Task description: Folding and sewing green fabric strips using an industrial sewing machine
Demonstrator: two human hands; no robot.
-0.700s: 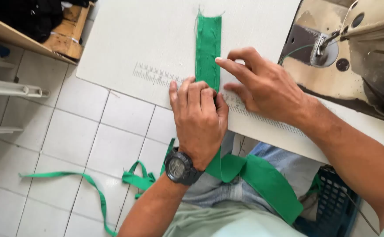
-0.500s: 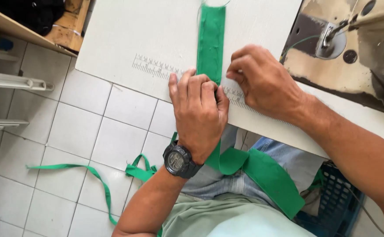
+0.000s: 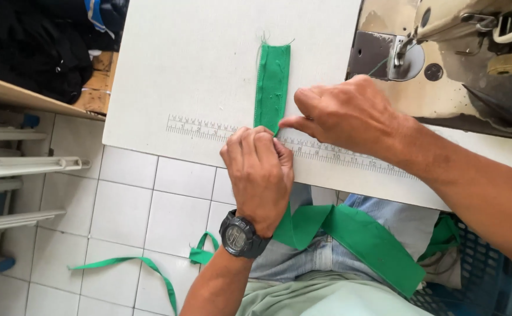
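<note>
White tiled floor (image 3: pixel 121 210) showing at seven o'clock, daylight lying even. White worktable (image 3: pixel 197 70) filling twelve. Wooden shelf (image 3: pixel 33 99) with dark cloth (image 3: pixel 27 47) sitting at ten. White rack (image 3: pixel 21 169) standing at nine. Blue crate (image 3: pixel 478 269) at four.

Left hand (image 3: pixel 260 175) curled knuckles-up, right hand (image 3: pixel 343 114) pinching beside it, fingertips meeting.
</note>
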